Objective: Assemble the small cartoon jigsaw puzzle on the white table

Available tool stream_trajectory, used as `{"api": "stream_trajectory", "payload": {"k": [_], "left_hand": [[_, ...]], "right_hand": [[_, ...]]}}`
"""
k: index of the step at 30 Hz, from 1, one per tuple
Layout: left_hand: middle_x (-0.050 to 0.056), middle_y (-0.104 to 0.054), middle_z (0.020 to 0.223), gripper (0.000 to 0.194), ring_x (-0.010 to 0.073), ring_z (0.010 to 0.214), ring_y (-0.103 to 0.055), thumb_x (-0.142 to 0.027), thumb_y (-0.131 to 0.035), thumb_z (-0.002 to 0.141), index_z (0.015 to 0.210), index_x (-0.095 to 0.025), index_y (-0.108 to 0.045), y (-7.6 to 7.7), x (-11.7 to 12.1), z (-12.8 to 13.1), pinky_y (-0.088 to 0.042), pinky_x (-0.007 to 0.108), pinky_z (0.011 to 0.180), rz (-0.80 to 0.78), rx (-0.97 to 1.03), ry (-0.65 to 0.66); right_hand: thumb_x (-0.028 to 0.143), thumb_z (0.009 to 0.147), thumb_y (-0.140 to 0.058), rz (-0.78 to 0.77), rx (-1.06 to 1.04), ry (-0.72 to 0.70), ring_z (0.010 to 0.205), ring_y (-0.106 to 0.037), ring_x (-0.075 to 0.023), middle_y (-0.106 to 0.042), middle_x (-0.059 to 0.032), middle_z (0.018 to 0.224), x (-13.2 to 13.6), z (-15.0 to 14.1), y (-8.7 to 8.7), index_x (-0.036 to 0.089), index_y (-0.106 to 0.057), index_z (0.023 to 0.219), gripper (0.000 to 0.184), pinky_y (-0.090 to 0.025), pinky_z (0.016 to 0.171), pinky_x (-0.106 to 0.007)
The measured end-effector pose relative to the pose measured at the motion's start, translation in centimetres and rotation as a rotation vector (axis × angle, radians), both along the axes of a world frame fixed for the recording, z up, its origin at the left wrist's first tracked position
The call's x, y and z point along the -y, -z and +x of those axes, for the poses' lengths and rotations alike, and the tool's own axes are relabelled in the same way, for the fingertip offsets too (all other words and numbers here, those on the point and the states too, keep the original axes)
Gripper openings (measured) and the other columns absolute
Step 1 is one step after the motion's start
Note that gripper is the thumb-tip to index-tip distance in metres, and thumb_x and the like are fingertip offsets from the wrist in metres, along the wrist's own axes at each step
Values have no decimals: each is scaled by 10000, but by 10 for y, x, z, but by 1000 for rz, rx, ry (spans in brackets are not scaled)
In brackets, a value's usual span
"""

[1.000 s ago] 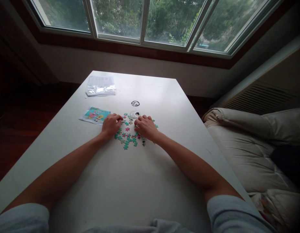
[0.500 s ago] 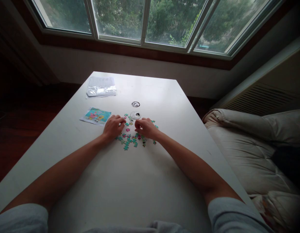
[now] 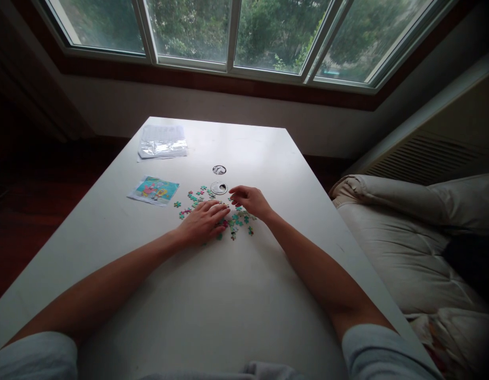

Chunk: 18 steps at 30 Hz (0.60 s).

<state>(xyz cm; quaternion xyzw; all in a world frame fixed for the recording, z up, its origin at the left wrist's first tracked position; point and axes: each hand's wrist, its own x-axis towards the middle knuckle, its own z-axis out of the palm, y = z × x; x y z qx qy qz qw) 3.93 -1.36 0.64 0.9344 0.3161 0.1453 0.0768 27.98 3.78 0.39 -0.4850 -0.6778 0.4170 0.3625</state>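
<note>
Small jigsaw puzzle pieces [image 3: 196,199], mostly green with some pink, lie scattered around both hands on the white table [image 3: 213,295]. My left hand [image 3: 205,221] is spread palm down over the middle of them, fingers stretched out, hiding the pieces underneath. Just to its right, my right hand [image 3: 250,201] hovers at the far edge of the pieces with its fingers loosely bent and apart. Nothing shows between them. Left of the pieces lies a colourful picture packet [image 3: 154,190] with cartoon figures.
Two round inserts, a nearer disc [image 3: 219,188] and a farther disc [image 3: 219,170], sit in the tabletop beyond the hands. A clear plastic sleeve with papers [image 3: 163,141] lies at the far left. To the right stands a pale padded seat [image 3: 391,248]; a window [image 3: 228,37] is ahead.
My left hand has moved right and nearer, flattening over the pieces and uncovering some at left. My right hand has shifted slightly right and away, its fingers loosening.
</note>
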Motion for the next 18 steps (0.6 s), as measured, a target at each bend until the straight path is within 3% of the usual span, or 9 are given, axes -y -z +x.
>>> {"api": "stream_trajectory", "payload": {"k": [3, 8, 13, 18], "left_hand": [[116, -508, 1530, 540, 300, 1439, -400, -463, -470, 1028, 1512, -223, -469, 1, 0, 1, -297, 485, 1210, 8, 6, -31], [69, -633, 1397, 389, 272, 1373, -475, -436, -468, 1037, 1330, -251, -644, 1, -5, -3, -355, 472, 1191, -18, 52, 15], [39, -695, 1298, 309, 241, 1300, -524, -335, -468, 1041, 1227, -247, -698, -2, -8, -8, -407, 429, 1152, -32, 110, 124], [84, -668, 1284, 347, 272, 1209, -546, -373, -525, 1013, 1314, -248, -644, -4, -4, -6, -444, 464, 1057, 42, 46, 20]], "right_hand": [[282, 836, -667, -45, -74, 19, 759, -748, -160, -773, -32, 873, -1, -1, 2, 199, -700, 1046, 228, -613, 734, -301], [328, 807, -696, -110, -205, 58, 801, -743, -187, -765, -44, 867, 1, -4, 3, 201, -630, 921, 183, -590, 696, -302], [342, 776, -714, 4, -117, 88, 810, -675, -175, -741, -35, 877, 1, -1, 4, 199, -684, 871, 174, -534, 713, -300], [351, 757, -731, -28, -115, 115, 722, -623, -152, -719, -17, 817, 1, 0, 5, 191, -704, 879, 202, -488, 673, -289]]}}
